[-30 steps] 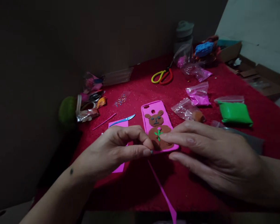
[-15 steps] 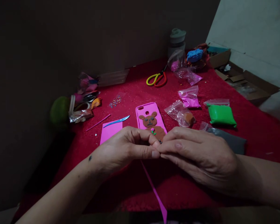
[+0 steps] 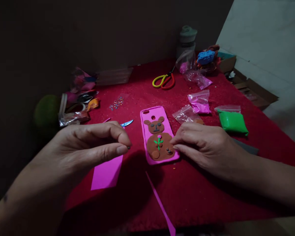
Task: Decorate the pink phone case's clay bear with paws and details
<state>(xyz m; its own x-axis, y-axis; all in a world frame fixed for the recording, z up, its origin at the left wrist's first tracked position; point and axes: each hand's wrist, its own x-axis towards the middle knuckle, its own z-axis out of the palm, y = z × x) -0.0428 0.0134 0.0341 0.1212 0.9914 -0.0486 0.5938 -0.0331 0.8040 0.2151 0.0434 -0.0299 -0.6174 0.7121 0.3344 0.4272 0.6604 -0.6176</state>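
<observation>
Because the pink phone case is lying flat on the red cloth between our hands, we are having its brown clay bear face up, seemingly for easy reach. With our left hand, we are pinching a tiny dark bit by its edges, probably to avoid squashing it. Our right hand is bunching its fingertips together at the case's right edge; whether they are gripping anything, we cannot tell.

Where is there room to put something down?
Bare red tablecloth shows between the scissors and phone case, and near the front, right of the long pink strip. It's crowded around the green bag, the pink bag and the orange packet.
</observation>
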